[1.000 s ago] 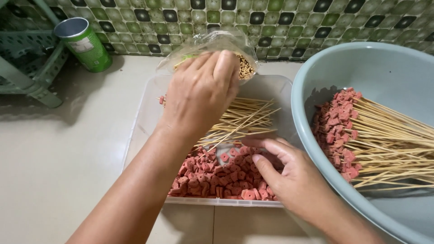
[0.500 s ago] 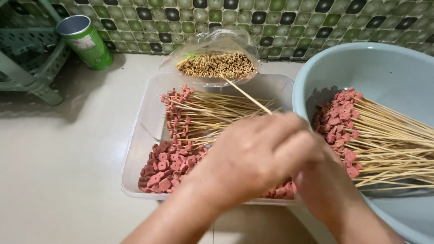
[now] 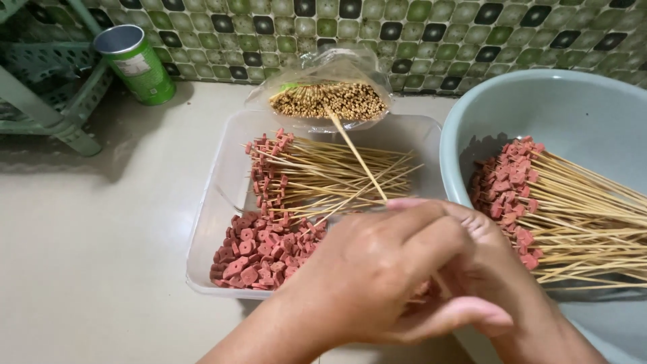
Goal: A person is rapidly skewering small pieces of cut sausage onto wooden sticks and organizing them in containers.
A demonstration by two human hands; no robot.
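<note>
both hands — left hand [image 3: 377, 276] over right hand [image 3: 512, 283] — pinch a bamboo skewer [image 3: 357, 156] above the meat tray [image 3: 216, 202]; its tip could prick fingers if it slips.

Tray [image 3: 216, 202] of meat pieces [image 3: 259, 253] left of basin [image 3: 539, 101] (skewer bag [image 3: 330, 101] behind).

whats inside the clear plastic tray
The clear plastic tray holds loose pink meat pieces in front and thin bamboo skewers already tipped with pieces behind. The left hand covers the tray's right front corner, so what lies there cannot be seen.
</note>
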